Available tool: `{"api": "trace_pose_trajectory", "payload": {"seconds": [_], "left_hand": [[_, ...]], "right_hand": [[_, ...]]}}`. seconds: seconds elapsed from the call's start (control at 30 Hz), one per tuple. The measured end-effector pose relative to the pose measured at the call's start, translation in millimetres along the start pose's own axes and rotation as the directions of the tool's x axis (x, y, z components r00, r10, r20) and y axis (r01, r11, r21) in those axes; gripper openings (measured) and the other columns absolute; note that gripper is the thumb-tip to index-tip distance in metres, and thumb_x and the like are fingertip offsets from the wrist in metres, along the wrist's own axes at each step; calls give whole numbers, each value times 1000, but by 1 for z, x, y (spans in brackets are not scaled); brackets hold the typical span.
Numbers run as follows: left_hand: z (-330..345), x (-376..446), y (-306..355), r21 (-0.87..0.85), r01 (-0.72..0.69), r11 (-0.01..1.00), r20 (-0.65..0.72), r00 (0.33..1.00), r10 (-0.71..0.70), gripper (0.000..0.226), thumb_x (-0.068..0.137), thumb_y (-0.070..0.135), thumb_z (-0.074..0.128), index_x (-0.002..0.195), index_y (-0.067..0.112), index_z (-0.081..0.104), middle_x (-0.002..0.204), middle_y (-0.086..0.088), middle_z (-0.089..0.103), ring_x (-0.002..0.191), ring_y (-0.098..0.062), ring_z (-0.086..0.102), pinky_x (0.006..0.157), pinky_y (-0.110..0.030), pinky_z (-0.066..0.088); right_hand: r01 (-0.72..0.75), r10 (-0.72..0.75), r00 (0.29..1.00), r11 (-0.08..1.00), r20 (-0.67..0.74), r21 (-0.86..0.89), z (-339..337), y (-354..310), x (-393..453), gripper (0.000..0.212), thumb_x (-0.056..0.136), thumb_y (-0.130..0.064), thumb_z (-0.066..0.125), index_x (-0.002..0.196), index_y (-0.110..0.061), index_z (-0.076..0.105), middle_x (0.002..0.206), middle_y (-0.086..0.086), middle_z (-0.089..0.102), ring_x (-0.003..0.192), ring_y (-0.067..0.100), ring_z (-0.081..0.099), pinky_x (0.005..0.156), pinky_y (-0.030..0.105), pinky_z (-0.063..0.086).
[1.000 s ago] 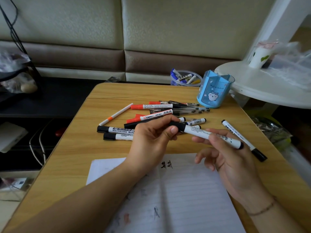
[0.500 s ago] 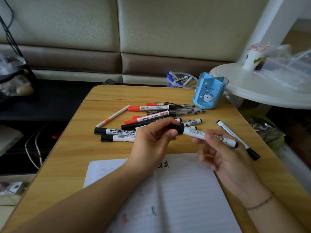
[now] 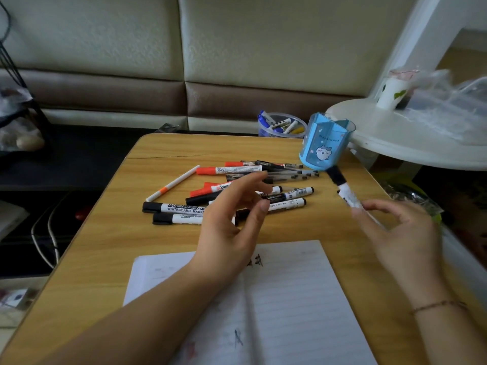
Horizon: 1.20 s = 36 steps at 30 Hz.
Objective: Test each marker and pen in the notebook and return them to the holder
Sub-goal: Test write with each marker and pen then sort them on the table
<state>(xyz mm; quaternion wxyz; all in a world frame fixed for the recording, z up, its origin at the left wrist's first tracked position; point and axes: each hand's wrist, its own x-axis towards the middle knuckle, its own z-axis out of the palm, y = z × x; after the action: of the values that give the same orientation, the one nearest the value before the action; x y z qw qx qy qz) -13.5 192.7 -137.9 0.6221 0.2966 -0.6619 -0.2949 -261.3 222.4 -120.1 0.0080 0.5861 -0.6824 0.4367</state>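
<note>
My right hand (image 3: 398, 233) holds a black-capped white marker (image 3: 342, 189) by its lower end; the capped end points up toward the blue pen holder (image 3: 325, 144), just short of it. The marker is motion-blurred. My left hand (image 3: 234, 219) hovers with fingers relaxed and holds nothing, above a loose pile of markers and pens (image 3: 237, 191) on the wooden table (image 3: 110, 238). The open lined notebook (image 3: 284, 306) lies at the near edge with a few ink marks on it.
A clear cup of blue and yellow pens (image 3: 279, 125) stands behind the table's far edge. A white round side table (image 3: 411, 143) with a paper cup and plastic bags sits to the right, close to the holder. A sofa back runs behind.
My left hand let go of the marker's cap end and opened. My right hand swung the marker to the right and up toward the blue holder.
</note>
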Motion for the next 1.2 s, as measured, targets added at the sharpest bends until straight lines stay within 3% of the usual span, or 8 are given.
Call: {"api": "trace_pose_trajectory", "payload": {"seconds": [0.13,0.3,0.47,0.67,0.83,0.93,1.07,1.2], "left_hand": [[0,0,2,43,1,999,1,1000,-1,33,93,0,58,125,9,59,106,1,68,101,-20,66,85,-37,55],[-2,2,2,26,11,1000,-138,990,-7,36,96,19,52,132,24,50,113,2,60,96,-23,60,85,-38,51],[-6,4,-3,92,74,993,-253,966,-48,47,93,16,53,137,20,37,116,2,48,93,-17,53,83,-22,44],[-5,3,-1,110,37,993,-214,977,-13,45,94,22,46,138,19,36,116,-2,45,95,-18,49,88,-23,42],[-8,5,-5,54,115,992,-262,960,-97,42,95,18,45,137,23,38,115,2,46,98,-16,49,89,-27,43],[-9,7,-5,30,158,987,-277,950,-144,42,95,21,45,135,28,38,114,4,46,99,-17,50,88,-24,43],[-8,6,-6,66,147,987,-237,963,-128,41,96,21,44,136,26,39,115,2,46,100,-20,50,90,-34,46],[-9,6,-3,103,133,986,-241,965,-105,36,96,25,43,132,27,43,115,3,48,103,-18,50,90,-29,44]], "right_hand": [[-109,129,988,970,82,-217,8,22,0,17,69,-36,82,80,-27,71,109,-3,71,107,25,60,84,42,53],[-188,209,973,964,98,-189,13,25,1,30,68,-33,85,85,-29,61,96,-3,66,86,22,61,74,38,54],[-243,270,956,948,118,-205,11,31,1,33,72,-34,81,94,-39,57,99,-13,65,97,21,63,81,47,55],[-266,307,943,928,127,-262,5,25,-1,31,67,-49,76,91,-48,56,101,-14,65,100,23,61,84,51,52],[-141,229,957,905,180,-401,3,-4,6,40,77,-44,74,114,-32,63,125,-1,60,122,32,44,94,47,43],[-7,139,948,909,288,-417,7,-23,18,38,81,-42,72,117,-34,62,130,-5,56,126,27,40,101,46,40],[239,-36,879,896,475,-375,28,-47,32,39,86,-41,65,124,-41,57,132,-15,49,128,15,34,107,41,34],[389,-141,854,811,500,-437,49,-45,33,36,89,-44,61,125,-43,56,128,-16,51,119,14,34,97,37,31]]}}
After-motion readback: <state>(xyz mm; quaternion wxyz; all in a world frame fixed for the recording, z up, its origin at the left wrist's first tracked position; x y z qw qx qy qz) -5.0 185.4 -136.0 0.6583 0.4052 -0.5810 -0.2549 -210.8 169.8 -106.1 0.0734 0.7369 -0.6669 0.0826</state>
